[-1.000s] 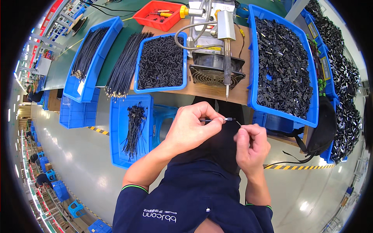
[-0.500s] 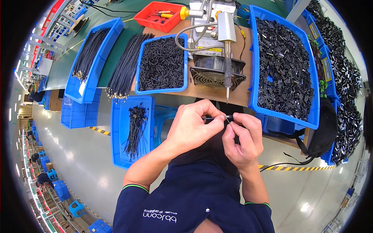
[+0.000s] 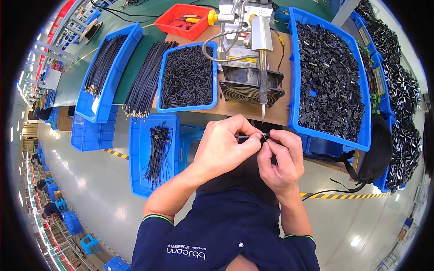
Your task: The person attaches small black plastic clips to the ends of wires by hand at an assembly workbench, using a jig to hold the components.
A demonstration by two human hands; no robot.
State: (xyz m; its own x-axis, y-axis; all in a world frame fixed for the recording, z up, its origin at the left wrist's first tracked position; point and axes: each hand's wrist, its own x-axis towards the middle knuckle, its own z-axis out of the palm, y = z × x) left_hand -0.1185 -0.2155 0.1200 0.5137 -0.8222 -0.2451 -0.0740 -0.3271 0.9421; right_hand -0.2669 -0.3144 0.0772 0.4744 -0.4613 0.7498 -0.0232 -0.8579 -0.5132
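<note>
In front of my body both hands meet just below the bench edge. My left hand (image 3: 224,147) is closed in a pinch on a thin black cable (image 3: 243,137). The cable's end meets a small black connector piece (image 3: 266,135), which my right hand (image 3: 284,158) pinches between thumb and fingers. A thin light strand runs down from the joint toward the right fingertips; whether it is wire or solder I cannot tell. Just above the hands, apart from them, a soldering iron (image 3: 263,83) hangs from its stand with its tip pointing down.
A fan (image 3: 246,92) stands behind the iron. Blue trays hold black sleeves (image 3: 187,74) and small black connectors (image 3: 330,77). Black cables (image 3: 147,79) lie on the bench; more lie in a lower blue bin (image 3: 135,169). A red tray (image 3: 165,20) holds tools. A black bag (image 3: 377,153) hangs at right.
Both hands keep the same pinch on the cable and connector. My right hand has shifted very slightly up and left; the bench things show only a small shift of the view.
</note>
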